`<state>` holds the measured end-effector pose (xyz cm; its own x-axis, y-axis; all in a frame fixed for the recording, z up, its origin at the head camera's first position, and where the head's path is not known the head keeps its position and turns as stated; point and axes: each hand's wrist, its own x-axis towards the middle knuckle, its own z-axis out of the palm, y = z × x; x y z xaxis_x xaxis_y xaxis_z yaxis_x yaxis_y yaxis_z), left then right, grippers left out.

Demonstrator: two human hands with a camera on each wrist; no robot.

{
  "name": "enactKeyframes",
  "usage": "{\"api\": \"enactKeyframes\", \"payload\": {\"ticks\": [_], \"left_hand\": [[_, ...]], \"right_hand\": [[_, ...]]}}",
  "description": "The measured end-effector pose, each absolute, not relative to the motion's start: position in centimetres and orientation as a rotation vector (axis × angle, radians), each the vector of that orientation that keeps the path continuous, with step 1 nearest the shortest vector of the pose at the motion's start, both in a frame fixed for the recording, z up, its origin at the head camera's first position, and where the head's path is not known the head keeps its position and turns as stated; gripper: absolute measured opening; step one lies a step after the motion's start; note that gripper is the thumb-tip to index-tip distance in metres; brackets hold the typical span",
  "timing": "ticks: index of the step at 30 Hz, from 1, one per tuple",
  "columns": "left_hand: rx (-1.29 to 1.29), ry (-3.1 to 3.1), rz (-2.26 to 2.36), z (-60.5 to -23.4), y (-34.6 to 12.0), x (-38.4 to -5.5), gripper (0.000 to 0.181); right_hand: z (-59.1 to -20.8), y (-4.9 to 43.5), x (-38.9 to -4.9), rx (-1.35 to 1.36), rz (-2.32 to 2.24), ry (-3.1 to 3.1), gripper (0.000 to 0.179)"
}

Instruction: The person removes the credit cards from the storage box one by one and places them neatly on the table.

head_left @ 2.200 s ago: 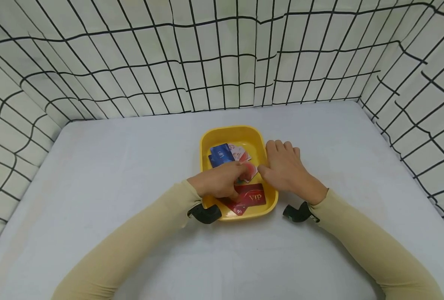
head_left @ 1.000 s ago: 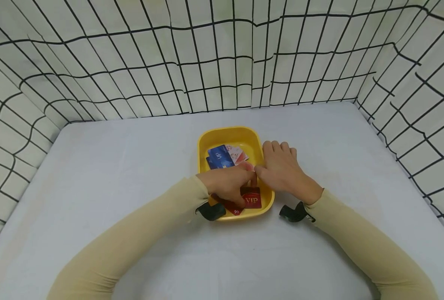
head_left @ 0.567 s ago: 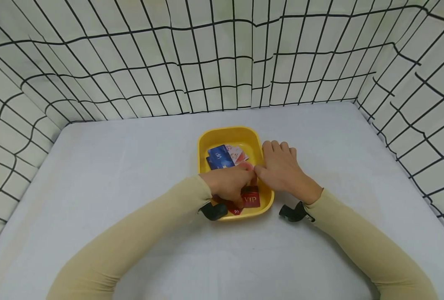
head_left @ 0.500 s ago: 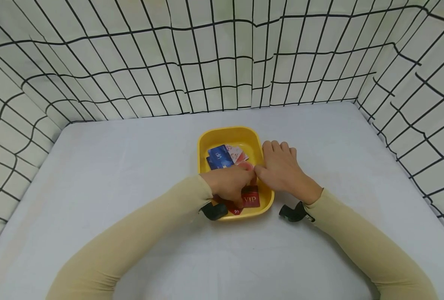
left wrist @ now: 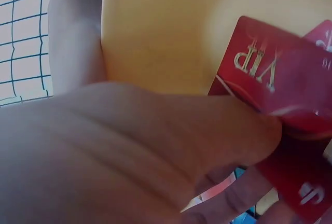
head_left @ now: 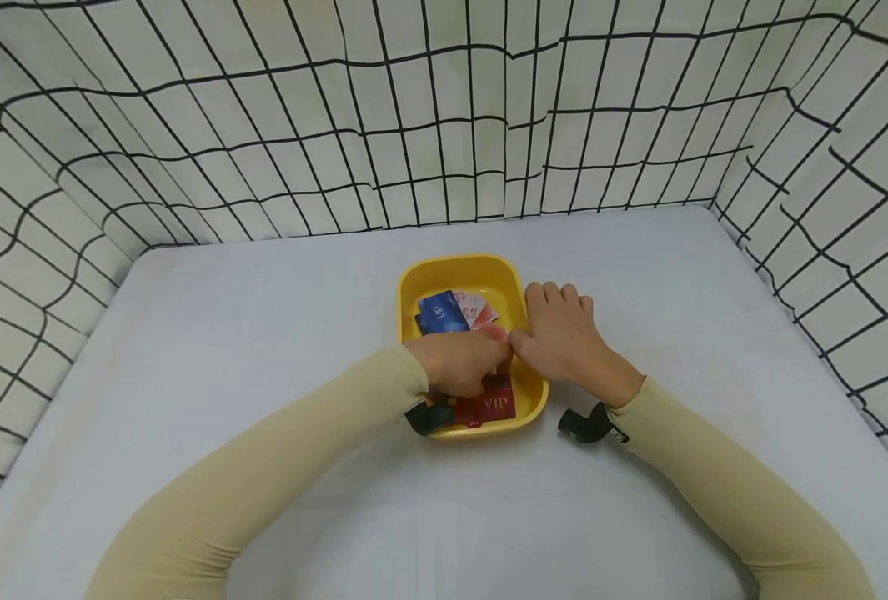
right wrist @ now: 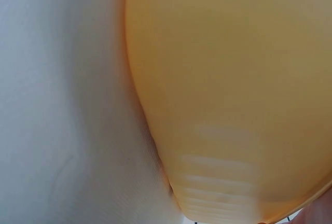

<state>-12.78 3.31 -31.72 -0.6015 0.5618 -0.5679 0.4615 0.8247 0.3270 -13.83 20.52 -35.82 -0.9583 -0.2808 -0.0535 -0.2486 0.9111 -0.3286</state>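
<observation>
A yellow tray (head_left: pixel 534 400) holds several cards. My left hand (head_left: pixel 462 362) reaches into its middle, back of the hand up. In the left wrist view, the left thumb lies on a red VIP card (left wrist: pixel 280 68), with curled fingers by the card's edge; they pinch it. A second red card with a white emblem (left wrist: pixel 310 195) shows under the thumb. Blue VIP cards (head_left: pixel 444 311) lie at the tray's upper left, beside pinkish patterned cards (head_left: pixel 476 308). Another pink card is mostly covered by the left hand. My right hand (head_left: pixel 567 342) holds the tray's right rim, thumb at the inner edge.
The tray sits on a white-covered table (head_left: pixel 278 317). Black-lined grid walls (head_left: pixel 444 125) stand at the back and both sides. Dark wrist cameras (head_left: pixel 584 425) hang below both wrists.
My left hand has shifted right over the tray, and its thumb has drawn in out of the head view. The red VIP card has slid slightly left and turned. The right hand keeps its hold.
</observation>
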Motion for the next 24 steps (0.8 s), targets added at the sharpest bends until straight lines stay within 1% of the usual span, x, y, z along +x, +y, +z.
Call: {"api": "enactKeyframes", "payload": {"ticks": [14,24], "left_hand": [[0.715,2.318,0.236,-31.1,2.3,-12.4,0.034],[0.714,2.35,0.439,-30.8,1.2,-11.9,0.027]], "right_hand": [[-36.0,20.4,-13.9,-0.415,-0.473,2.974,0.039],[-36.0,20.4,-14.1,-0.403,-0.47,2.968,0.039]]}}
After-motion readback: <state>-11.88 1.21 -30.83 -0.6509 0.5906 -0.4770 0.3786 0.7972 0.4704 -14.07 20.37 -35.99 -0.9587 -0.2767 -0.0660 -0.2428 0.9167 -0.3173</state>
